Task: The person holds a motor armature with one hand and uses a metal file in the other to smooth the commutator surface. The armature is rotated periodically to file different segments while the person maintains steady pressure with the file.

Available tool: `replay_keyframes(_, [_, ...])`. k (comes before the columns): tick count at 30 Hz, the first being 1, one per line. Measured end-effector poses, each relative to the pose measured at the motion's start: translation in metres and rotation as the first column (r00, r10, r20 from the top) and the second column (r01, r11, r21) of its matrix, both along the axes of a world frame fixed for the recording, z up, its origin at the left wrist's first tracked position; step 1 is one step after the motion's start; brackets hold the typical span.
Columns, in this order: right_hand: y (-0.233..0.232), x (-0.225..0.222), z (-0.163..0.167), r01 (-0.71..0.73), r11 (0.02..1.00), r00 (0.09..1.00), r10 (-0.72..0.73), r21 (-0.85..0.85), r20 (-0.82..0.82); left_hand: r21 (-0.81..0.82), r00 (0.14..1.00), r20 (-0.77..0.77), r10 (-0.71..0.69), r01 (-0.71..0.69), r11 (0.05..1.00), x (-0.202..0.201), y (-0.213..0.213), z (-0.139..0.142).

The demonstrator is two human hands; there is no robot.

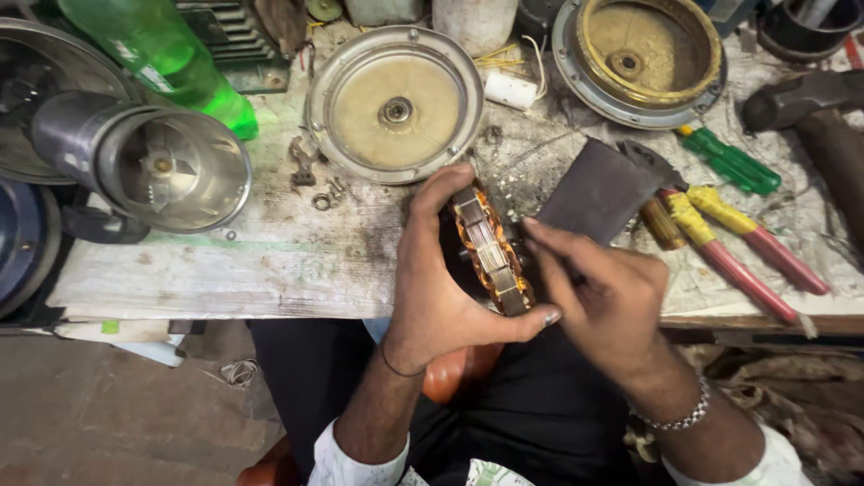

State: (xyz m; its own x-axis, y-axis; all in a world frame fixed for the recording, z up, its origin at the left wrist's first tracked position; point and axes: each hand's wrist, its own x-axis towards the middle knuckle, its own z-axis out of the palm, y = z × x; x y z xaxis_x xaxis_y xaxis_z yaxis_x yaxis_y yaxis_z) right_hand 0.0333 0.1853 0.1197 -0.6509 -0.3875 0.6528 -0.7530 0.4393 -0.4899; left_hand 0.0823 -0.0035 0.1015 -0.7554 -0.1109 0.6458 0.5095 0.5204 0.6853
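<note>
— Holding the motor stator (490, 254) like that, your left hand (432, 288) wraps it from the side, thumb under the lower end and fingers curled over the top, so it sits above the near edge of the workbench (270, 261), between your two hands.

— And the other hand?

— Your right hand (603, 301) is closed down narrow, fingertips pinched against the stator's side. Whether you hold a small tool or a wire there, I cannot tell; it is hidden.

— How far along does it look?

— By my reading, the motor is already apart: two round housing covers (394, 103) (641, 56) lie open at the back of the bench, loose small hardware (317, 184) beside the nearer one. The copper windings look in place on the core. Putting it back together seems wholly ahead of you. The pliers with red and yellow handles (747, 252) and the green screwdriver (731, 162) lie untouched to your right.
</note>
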Motion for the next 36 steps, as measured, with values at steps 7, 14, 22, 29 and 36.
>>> replay_keyframes(7, [-0.007, -0.002, -0.003, -0.023, 0.994, 0.999, 0.018, -0.107, -0.047, 0.023, 1.0, -0.017, 0.011, -0.011, 1.0, 0.006, -0.009, 0.004])
replay_keyframes(14, [-0.007, -0.005, -0.003, 0.059, 0.998, 0.998, -0.059, -0.014, -0.02, 0.008, 1.0, -0.023, -0.005, 0.005, 1.0, 0.0, -0.006, 0.0])
replay_keyframes(22, [-0.002, -0.005, 0.0, -0.05, 0.998, 0.998, 0.048, -0.046, -0.035, -0.004, 0.999, -0.031, 0.012, -0.013, 1.0, 0.003, 0.003, 0.006])
replay_keyframes(29, [0.002, -0.011, 0.001, 0.03, 1.0, 0.996, -0.031, -0.008, -0.084, 0.009, 0.999, -0.043, 0.006, -0.005, 1.0, -0.01, 0.01, -0.001])
replay_keyframes(36, [0.007, -0.014, 0.002, 0.188, 0.981, 0.982, -0.187, 0.035, -0.03, -0.062, 1.0, 0.013, -0.01, 0.01, 0.998, -0.003, 0.014, 0.011])
